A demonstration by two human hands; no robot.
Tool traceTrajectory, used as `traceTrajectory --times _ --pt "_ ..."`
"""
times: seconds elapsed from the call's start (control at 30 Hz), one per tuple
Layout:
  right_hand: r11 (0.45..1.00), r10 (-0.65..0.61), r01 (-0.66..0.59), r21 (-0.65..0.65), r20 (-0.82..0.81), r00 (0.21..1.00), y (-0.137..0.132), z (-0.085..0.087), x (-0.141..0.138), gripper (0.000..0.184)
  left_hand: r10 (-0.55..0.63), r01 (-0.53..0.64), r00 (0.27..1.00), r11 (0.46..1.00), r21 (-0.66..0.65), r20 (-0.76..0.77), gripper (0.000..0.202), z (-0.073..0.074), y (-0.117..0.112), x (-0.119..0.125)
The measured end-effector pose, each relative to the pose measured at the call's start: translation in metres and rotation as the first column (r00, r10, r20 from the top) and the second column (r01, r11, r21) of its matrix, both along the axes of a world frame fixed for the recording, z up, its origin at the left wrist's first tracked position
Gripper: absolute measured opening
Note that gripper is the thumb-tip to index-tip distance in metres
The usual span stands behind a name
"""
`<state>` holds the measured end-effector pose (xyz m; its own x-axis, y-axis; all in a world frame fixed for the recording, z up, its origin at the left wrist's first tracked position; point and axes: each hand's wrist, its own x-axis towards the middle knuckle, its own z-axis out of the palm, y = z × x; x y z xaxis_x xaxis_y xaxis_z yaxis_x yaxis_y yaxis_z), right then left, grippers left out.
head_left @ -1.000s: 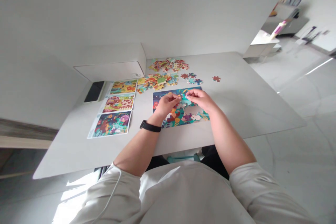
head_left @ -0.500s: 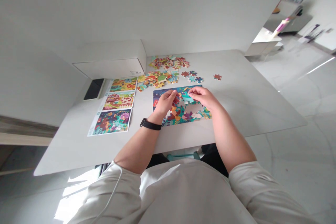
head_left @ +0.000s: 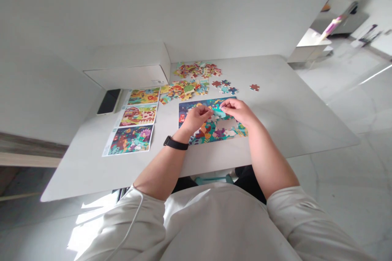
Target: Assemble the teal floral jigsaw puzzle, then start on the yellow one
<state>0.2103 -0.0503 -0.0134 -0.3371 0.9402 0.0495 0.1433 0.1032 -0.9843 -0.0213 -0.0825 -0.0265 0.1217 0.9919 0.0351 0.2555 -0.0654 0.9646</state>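
Observation:
A partly assembled jigsaw puzzle (head_left: 211,135) with dark blue and teal animal pictures lies on the table, with grey gaps in its middle. Above its left half is my left hand (head_left: 198,118), wearing a black wristband; thumb and fingers are pinched together, and whatever they hold is hidden. My right hand (head_left: 239,111) hovers at the upper right of the puzzle. A small purplish puzzle piece (head_left: 222,106) shows at its pinched fingertips. Both hands cover parts of the picture, and their fingertips are a short way apart.
Loose piece piles (head_left: 183,89) lie behind the puzzle, with a brown piece (head_left: 254,87) off to the right. At left are picture sheets (head_left: 131,140), a phone (head_left: 109,101) and a white box (head_left: 125,77) against the wall. The table (head_left: 275,89) ends in a rounded right corner.
My left hand has shifted slightly right, its fingertips now nearer my right hand and more closed. The right hand stays over the same part of the puzzle. The view has tilted slightly.

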Motion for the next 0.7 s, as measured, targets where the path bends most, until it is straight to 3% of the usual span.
traceTrajectory --times 0.4,0.7 --pt "1.0 0.027 -0.027 -0.001 0.071 0.997 0.003 -0.001 0.007 0.031 -0.038 0.047 0.992 0.997 0.066 -0.123 0.037 0.0 0.002 -0.005" --pt "0.999 -0.025 0.022 0.025 0.137 0.99 0.007 -0.009 0.013 0.032 0.11 -0.081 0.971 0.986 0.144 -0.211 0.033 0.006 0.002 -0.01"
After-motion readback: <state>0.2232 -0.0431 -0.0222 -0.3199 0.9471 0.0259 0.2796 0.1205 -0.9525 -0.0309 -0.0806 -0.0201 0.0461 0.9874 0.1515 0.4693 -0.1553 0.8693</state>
